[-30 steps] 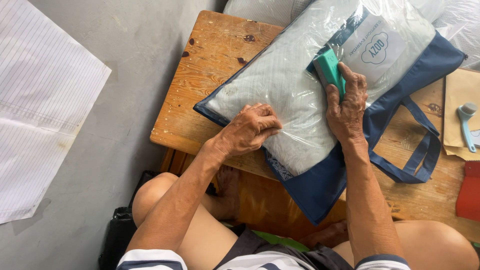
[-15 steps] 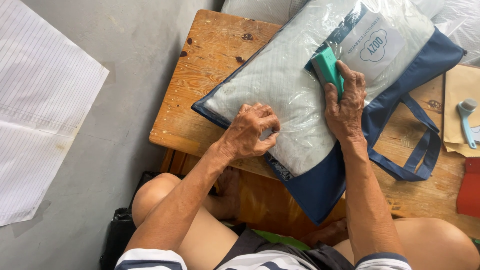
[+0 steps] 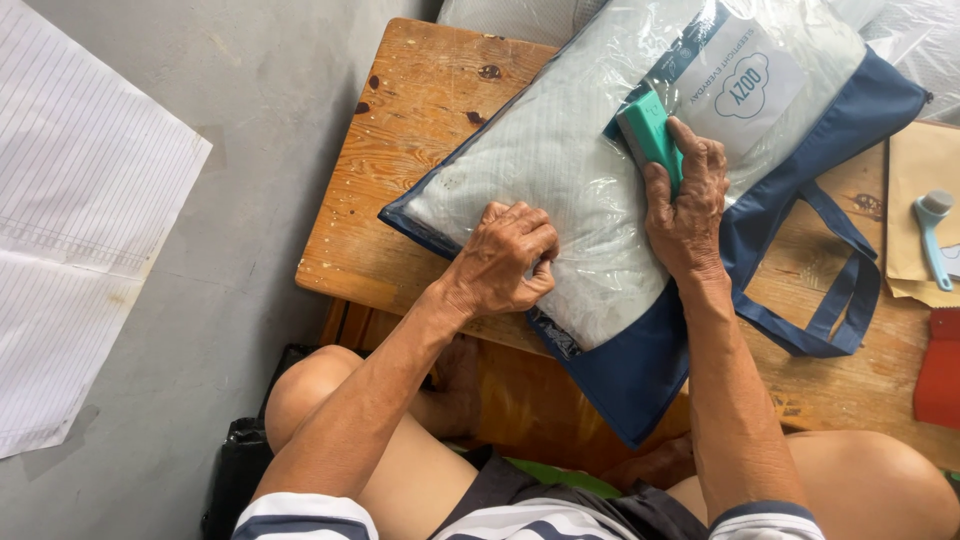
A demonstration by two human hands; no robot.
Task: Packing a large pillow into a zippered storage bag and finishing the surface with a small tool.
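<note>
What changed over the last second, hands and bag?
Left hand curled its fingers tighter, pinching the bag at its near edge; it lay flatter before. Right hand still presses the teal block on the plastic front. Bag, table and brush unmoved.

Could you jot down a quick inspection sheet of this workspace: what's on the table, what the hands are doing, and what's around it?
Surface: worn wooden table, stained, scuffed.
Job's things: pillow in a clear plastic bag with navy trim lying flat; teal block on top.
Clutter: brown envelope, light blue tool, red item at the right edge.
Hands: left hand curled, pinching the bag's lower edge; right hand gripping the teal block.
Cables: nothing seen.
Surroundings: grey floor, lined paper sheet, black object under the table.
</note>
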